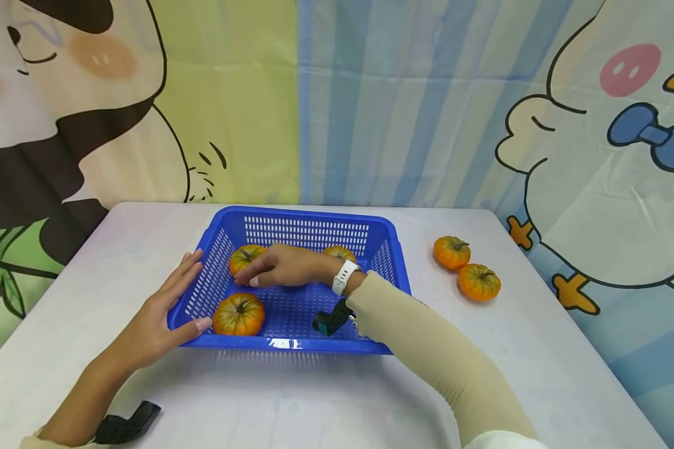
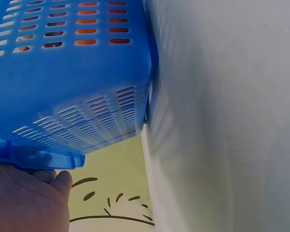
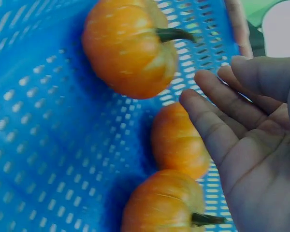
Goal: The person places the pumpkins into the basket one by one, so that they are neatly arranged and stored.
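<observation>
A blue plastic basket [image 1: 283, 342] stands on the white table with small orange pumpkins inside. My left hand [image 1: 154, 318] rests against its left rim, fingers straight along the edge and thumb at the front-left corner. In the left wrist view the basket's perforated wall [image 2: 72, 67] rises beside that hand. My right hand [image 1: 286, 265] reaches into the basket with relaxed fingers and nothing in them. Near its fingertips lies the back-left pumpkin [image 1: 246, 257]. Another pumpkin [image 1: 239, 314] sits in the front-left corner, and a third [image 1: 339, 252] shows at the back, partly hidden by the right hand.
Two more pumpkins, one [image 1: 452, 252] just behind the other [image 1: 479, 282], lie on the table [image 1: 455, 349] right of the basket. Each wrist carries a black camera mount [image 1: 128, 424]. A printed cartoon curtain [image 1: 404, 106] hangs behind the table.
</observation>
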A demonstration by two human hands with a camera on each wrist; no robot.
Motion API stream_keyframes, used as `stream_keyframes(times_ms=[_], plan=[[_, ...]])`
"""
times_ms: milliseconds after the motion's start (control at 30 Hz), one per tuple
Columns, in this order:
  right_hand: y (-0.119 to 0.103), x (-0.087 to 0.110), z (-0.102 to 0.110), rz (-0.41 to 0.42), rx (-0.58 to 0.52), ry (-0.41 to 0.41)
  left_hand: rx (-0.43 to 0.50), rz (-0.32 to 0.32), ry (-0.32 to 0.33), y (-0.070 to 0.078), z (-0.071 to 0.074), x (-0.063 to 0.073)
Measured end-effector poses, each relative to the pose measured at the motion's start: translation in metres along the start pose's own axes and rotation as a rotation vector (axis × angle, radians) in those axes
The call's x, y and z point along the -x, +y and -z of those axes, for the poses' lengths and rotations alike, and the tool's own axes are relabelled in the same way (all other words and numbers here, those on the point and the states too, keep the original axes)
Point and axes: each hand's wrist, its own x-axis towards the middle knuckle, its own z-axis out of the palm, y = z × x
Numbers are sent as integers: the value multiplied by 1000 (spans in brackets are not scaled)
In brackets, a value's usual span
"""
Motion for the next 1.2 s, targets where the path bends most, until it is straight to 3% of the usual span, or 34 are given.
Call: stream_keyframes(times_ms=[133,367,567,733,900,1200], plan=[[-1,2,5,22,-16,-6,-14,-9,7,-1,1,1],[-10,10,14,-49,-66,1,-7,9,3,0,2,1],[-23,23,24,36,-53,19,15,9,-4,-1,1,-1],[-28,43,32,62,-81,84,23,1,-5,-1,-1,-1],[-27,61,41,116,-91,102,21,0,0,1,-1,-1],[-20,85,49,140,-111,141,29,9,-2,0,-2,-2]])
